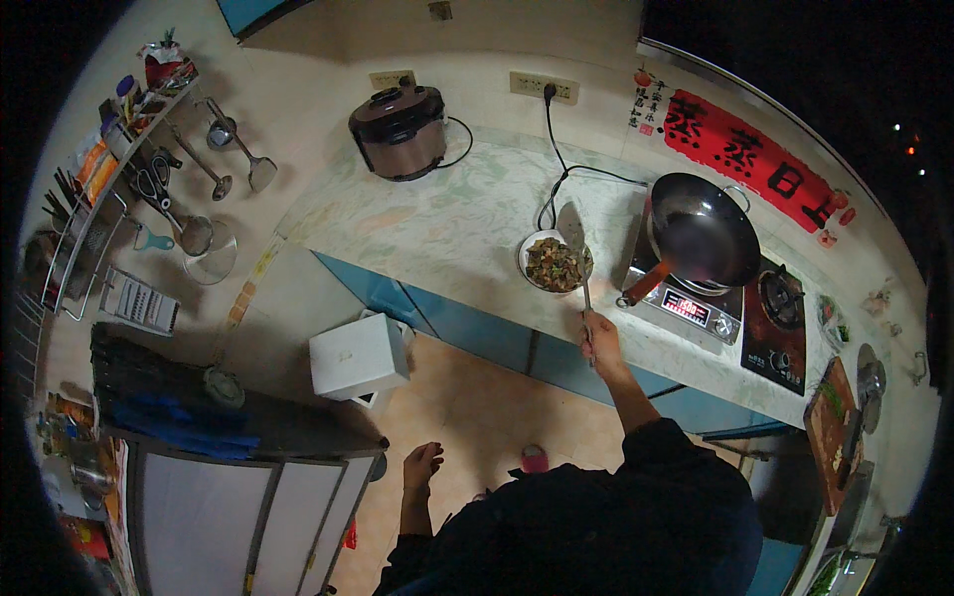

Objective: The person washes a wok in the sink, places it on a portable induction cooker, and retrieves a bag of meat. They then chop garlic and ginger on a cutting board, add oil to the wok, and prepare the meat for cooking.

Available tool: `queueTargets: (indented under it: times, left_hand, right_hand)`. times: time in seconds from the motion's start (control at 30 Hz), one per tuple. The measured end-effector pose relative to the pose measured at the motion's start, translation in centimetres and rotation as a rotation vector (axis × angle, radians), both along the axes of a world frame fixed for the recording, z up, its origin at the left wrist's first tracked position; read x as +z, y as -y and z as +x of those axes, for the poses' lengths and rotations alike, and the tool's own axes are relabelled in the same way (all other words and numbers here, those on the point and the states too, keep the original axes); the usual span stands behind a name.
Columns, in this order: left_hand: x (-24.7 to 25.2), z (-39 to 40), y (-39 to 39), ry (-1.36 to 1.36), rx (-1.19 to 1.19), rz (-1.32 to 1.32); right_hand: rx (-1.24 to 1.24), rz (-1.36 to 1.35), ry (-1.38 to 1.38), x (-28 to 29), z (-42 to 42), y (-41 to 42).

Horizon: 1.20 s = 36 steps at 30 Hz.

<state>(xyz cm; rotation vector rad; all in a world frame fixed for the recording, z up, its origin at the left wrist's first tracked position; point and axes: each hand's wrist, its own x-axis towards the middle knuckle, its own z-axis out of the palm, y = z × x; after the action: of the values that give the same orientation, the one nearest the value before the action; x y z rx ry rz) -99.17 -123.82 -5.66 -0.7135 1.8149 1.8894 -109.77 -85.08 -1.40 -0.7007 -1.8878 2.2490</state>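
Note:
My right hand grips the handle of a metal wok spatula. The spatula's broad blade reaches across the right side of a white bowl. Chopped, browned food with green bits fills that bowl on the marble-patterned counter. To the right, a dark wok with a wooden handle rests on an induction cooker with a lit display. Its inside is blurred, perhaps by steam. Low over the floor, my left hand hangs loosely curled, with nothing visible in it.
A pressure cooker stands by the wall. Power cords run behind the bowl. Right of the induction cooker are a gas burner and a cutting board. Utensils hang from a wall rack; a white box stands before the cabinets.

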Motion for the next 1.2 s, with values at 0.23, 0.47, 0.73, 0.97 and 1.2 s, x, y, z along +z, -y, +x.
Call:
queueTargets:
  times: [0.23, 0.47, 0.73, 0.97, 1.2]
  left_hand:
    - [0.0, -0.1, -0.8, -0.029, -0.036, 0.019]
    - [0.1, 0.4, -0.7, -0.007, -0.043, -0.025]
    - [-1.0, 0.4, 0.0, -0.041, -0.023, 0.030]
    - [-1.2, -0.6, -1.7, -0.054, -0.114, 0.068]
    - [0.8, -0.9, -3.4, -0.010, -0.129, 0.007]
  right_hand:
    - [-0.060, 1.159, 0.349, -3.8, -4.9, 0.1]
    - [-0.057, 1.191, 0.315, -6.7, -1.6, 1.2]
    - [0.014, 0.424, -0.132, -2.9, 6.3, 0.6]
    - [0.119, -0.426, -0.066, 8.4, 7.9, -0.5]
    - [-0.176, 0.341, -0.074, 10.7, 8.2, -10.5]
